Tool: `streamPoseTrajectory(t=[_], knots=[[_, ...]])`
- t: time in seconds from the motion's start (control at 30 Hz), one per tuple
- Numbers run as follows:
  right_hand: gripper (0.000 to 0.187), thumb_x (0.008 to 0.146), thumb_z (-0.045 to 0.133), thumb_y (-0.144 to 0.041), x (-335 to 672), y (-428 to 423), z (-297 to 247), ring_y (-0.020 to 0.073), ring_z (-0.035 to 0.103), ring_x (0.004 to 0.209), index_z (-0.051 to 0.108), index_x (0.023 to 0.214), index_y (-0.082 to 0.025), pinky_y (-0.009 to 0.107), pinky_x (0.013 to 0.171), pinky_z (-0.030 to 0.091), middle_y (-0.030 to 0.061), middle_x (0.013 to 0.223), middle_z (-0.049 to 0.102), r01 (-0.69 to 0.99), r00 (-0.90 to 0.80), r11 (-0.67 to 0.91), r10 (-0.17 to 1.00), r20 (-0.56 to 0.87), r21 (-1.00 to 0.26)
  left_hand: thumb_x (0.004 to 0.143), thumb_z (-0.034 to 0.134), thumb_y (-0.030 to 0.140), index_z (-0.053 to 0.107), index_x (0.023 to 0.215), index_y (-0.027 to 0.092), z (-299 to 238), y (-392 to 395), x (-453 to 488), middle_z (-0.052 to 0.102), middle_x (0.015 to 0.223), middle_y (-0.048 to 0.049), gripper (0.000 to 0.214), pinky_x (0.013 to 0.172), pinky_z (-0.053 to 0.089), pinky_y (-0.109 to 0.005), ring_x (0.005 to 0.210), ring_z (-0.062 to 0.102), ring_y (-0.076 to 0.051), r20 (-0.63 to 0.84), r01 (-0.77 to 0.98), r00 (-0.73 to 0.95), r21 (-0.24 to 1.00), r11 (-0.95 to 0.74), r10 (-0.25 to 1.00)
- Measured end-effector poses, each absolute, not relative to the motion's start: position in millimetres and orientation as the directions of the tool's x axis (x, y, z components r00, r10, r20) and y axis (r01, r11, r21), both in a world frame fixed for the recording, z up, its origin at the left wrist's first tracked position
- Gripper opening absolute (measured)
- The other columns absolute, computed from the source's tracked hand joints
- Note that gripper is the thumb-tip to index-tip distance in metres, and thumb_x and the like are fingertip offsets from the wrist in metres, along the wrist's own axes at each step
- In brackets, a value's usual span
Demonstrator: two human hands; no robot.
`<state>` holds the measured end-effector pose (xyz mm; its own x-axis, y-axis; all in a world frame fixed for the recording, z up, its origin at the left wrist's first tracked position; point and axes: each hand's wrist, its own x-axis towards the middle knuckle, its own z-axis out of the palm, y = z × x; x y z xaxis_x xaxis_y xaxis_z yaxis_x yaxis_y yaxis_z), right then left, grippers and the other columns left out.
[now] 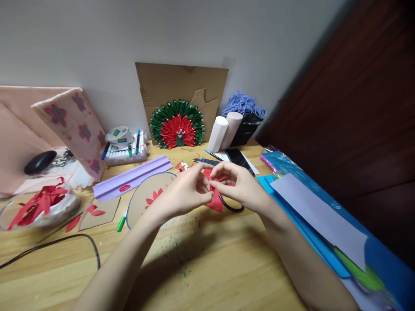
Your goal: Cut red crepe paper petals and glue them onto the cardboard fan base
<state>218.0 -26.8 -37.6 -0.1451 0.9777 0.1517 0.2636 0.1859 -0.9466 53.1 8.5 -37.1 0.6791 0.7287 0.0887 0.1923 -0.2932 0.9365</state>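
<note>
One red piece (212,188) (small) between fingers (223,187)

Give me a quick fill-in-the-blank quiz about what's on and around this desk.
1. The material showing between the left hand and right hand is ____.
2. The round cardboard has a ____ edge.
3. The peacock craft has a red middle inside a mostly ____ ring.
4. The pale cylinders standing near the yarn number ____.

Missing words: red; blue; green; two.
</note>
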Motion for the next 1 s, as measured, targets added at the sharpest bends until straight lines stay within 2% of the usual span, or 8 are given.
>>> streamPoseTrajectory(t=[0.13,0.23,0.3,0.4,0.47,0.63,0.83,1.0], knots=[[0.009,0.075,0.063,-0.020,215.9,-23.8,-43.8,0.0133,0.064,0.073,0.058,0.082,-0.016,0.026,0.064,0.053,0.0019,0.081,0.064,0.259,-0.115,0.184,0.981,0.159,-0.948,0.071,0.059,0.013,0.051,0.117,0.016,-33.1,7.4,45.2,0.064,0.081,-0.0036,0.047,0.062,0.050,-0.027,0.070,0.061,-0.015,0.070,0.283,0.634,0.906,-0.314,0.771],[0.013,0.073,0.065,-0.024,211.1,-16.4,-59.2,0.0147,0.064,0.076,0.059,0.081,-0.016,0.027,0.067,0.052,0.0029,0.081,0.065,0.251,-0.069,0.192,0.981,0.180,-0.949,0.076,0.060,0.022,0.052,0.117,0.016,-38.6,9.9,23.3,0.065,0.093,-0.0078,0.043,0.066,0.051,-0.030,0.076,0.063,-0.016,0.088,0.350,0.536,0.882,-0.315,0.840],[0.015,0.071,0.068,-0.026,204.0,-10.4,-75.7,0.0146,0.063,0.073,0.059,0.078,-0.016,0.028,0.068,0.052,0.0026,0.079,0.065,0.210,-0.079,0.157,0.986,0.143,-0.965,0.081,0.055,0.027,0.057,0.110,0.016,-50.8,10.9,1.2,0.066,0.095,-0.0081,0.031,0.071,0.051,-0.032,0.080,0.062,-0.017,0.135,0.454,0.415,0.826,-0.334,0.900],[0.019,0.066,0.070,-0.028,186.3,-1.7,-103.4,0.0139,0.063,0.064,0.058,0.075,-0.016,0.029,0.064,0.052,0.0013,0.073,0.064,0.134,-0.146,0.032,0.989,0.012,-0.991,0.085,0.047,0.022,0.061,0.099,0.016,-77.2,5.5,-33.9,0.066,0.094,-0.0073,0.021,0.074,0.048,-0.033,0.080,0.061,-0.018,0.240,0.628,0.179,0.718,-0.299,0.954],[0.021,0.065,0.070,-0.030,171.1,3.7,-118.7,0.0143,0.064,0.063,0.058,0.074,-0.016,0.030,0.064,0.052,0.0010,0.070,0.063,0.116,-0.151,-0.019,0.988,-0.036,-0.993,0.085,0.042,0.016,0.061,0.093,0.015,-95.2,-3.2,-52.8,0.066,0.093,-0.0073,0.020,0.073,0.046,-0.031,0.083,0.060,-0.018,0.303,0.671,0.079,0.688,-0.275,0.950],[0.019,0.067,0.066,-0.032,137.4,17.1,-138.5,0.0169,0.065,0.065,0.055,0.075,-0.017,0.031,0.060,0.054,0.0027,0.072,0.064,0.158,-0.151,0.005,0.988,-0.019,-0.987,0.084,0.041,0.012,0.060,0.087,0.016,-124.7,-26.2,-75.4,0.063,0.091,-0.0058,0.020,0.074,0.046,-0.030,0.080,0.058,-0.016,0.307,0.704,0.048,0.664,-0.250,0.950],[0.016,0.064,0.066,-0.028,124.9,24.0,-154.8,0.0154,0.064,0.065,0.058,0.073,-0.017,0.030,0.064,0.052,0.0030,0.073,0.066,0.249,-0.159,0.018,0.987,-0.022,-0.968,0.083,0.040,0.010,0.058,0.086,0.018,-133.9,-32.3,-79.2,0.062,0.089,-0.0053,0.020,0.076,0.045,-0.032,0.085,0.057,-0.018,0.360,0.716,0.078,0.628,-0.303,0.930],[0.015,0.067,0.063,-0.029,124.9,21.5,-160.2,0.0151,0.062,0.063,0.059,0.074,-0.017,0.029,0.062,0.050,0.0028,0.071,0.065,0.321,-0.132,0.040,0.991,-0.003,-0.946,0.085,0.040,0.012,0.057,0.085,0.019,-141.6,-31.5,-78.3,0.061,0.088,-0.0052,0.018,0.077,0.044,-0.032,0.086,0.056,-0.019,0.339,0.708,0.083,0.642,-0.294,0.937]])
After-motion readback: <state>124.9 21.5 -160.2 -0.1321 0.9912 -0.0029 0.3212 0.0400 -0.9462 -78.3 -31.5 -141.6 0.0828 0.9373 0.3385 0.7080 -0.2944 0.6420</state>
